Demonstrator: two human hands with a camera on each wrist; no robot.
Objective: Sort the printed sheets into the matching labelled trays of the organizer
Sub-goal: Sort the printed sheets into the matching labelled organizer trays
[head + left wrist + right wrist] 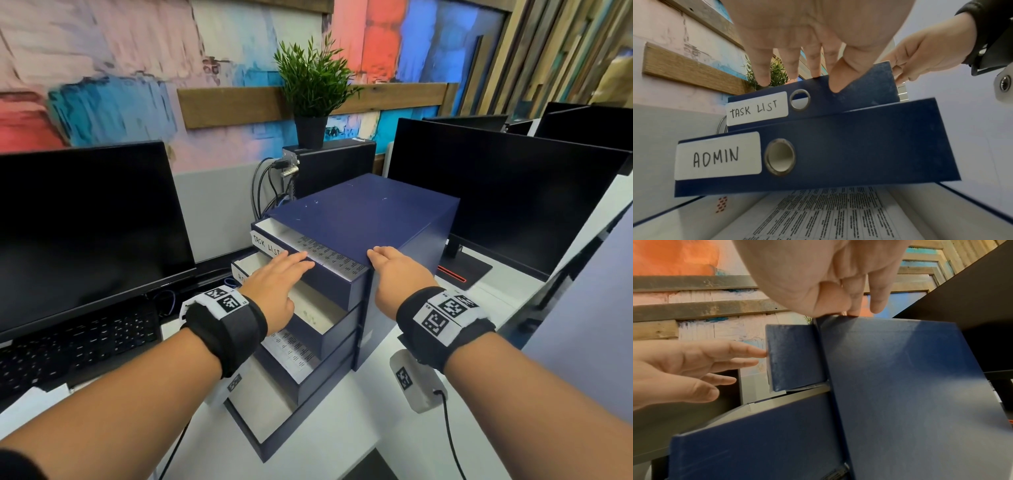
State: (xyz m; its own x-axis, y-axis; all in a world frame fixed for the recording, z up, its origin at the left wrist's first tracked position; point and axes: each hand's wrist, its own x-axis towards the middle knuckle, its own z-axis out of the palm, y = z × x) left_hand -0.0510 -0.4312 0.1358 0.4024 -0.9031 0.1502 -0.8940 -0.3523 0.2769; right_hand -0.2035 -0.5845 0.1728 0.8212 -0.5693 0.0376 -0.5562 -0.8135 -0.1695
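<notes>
A navy organizer (pixel 359 212) stands on the white desk with its trays pulled out in steps. The top tray (pixel 849 100), labelled TASK LIST (pixel 756 108), sticks out a little and holds a printed sheet (pixel 329 255). My left hand (pixel 274 284) lies with straight fingers on that tray's front edge and the sheet. My right hand (pixel 394 270) rests on the casing's top front right corner (pixel 910 378). Below is the ADMIN tray (pixel 859 146). A lower tray holds another printed sheet (pixel 828 214). The lowest tray (pixel 260 411) looks bare.
A dark monitor (pixel 85 233) and keyboard (pixel 68 349) are at the left. A second monitor (pixel 496 205) stands close on the right. Behind the organizer are a black computer case (pixel 335 164) and a potted plant (pixel 313 89). A white cabled device (pixel 414 383) hangs under my right wrist.
</notes>
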